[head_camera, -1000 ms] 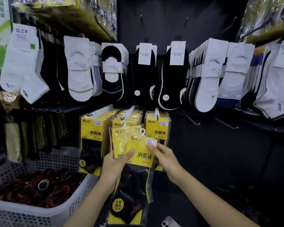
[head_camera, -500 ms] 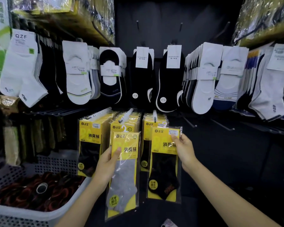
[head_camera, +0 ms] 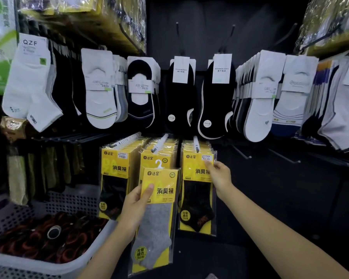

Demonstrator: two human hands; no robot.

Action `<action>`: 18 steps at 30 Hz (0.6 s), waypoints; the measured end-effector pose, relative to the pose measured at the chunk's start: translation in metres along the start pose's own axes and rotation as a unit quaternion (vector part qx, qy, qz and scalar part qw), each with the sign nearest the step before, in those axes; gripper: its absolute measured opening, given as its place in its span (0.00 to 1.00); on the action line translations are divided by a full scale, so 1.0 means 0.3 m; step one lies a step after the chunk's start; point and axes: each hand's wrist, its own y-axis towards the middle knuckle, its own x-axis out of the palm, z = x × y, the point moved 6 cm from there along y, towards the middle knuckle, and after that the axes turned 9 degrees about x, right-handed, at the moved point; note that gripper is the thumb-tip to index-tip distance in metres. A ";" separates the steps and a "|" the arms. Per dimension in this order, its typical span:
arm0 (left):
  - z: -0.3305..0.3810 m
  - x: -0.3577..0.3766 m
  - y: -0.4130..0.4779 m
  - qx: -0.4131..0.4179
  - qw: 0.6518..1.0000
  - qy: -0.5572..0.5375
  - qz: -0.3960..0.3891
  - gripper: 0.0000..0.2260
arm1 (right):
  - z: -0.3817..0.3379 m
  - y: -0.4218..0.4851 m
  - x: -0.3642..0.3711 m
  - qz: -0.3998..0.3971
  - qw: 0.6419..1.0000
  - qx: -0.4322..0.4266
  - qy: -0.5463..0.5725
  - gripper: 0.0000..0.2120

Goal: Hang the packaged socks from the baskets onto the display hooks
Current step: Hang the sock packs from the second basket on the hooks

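now my right grip pinches the black pack, seemingly seating it on its hook, while my left grip clamps the grey pack, whose hanger needs threading next.

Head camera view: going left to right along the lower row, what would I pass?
White basket → stack of yellow packs with black socks → left hand → grey sock pack it holds → black sock pack → right hand pinching its corner → bare hook.
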 end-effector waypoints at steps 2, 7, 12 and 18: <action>-0.002 0.006 -0.001 -0.002 1.000 -0.002 -0.004 0.09 | 0.025 0.021 -0.017 0.041 0.998 0.037 0.010 0.13; -0.002 0.024 -0.010 -0.008 1.000 -0.002 -0.011 0.08 | 0.072 0.006 -0.078 0.135 0.989 0.064 0.008 0.14; -0.003 0.077 -0.037 -0.013 0.998 -0.009 -0.059 0.08 | 0.018 -0.117 -0.006 -0.063 0.997 -0.005 -0.035 0.14; -0.010 0.151 -0.074 -0.024 0.993 0.000 -0.112 0.11 | -0.086 -0.283 0.089 -0.252 0.950 -0.091 -0.162 0.09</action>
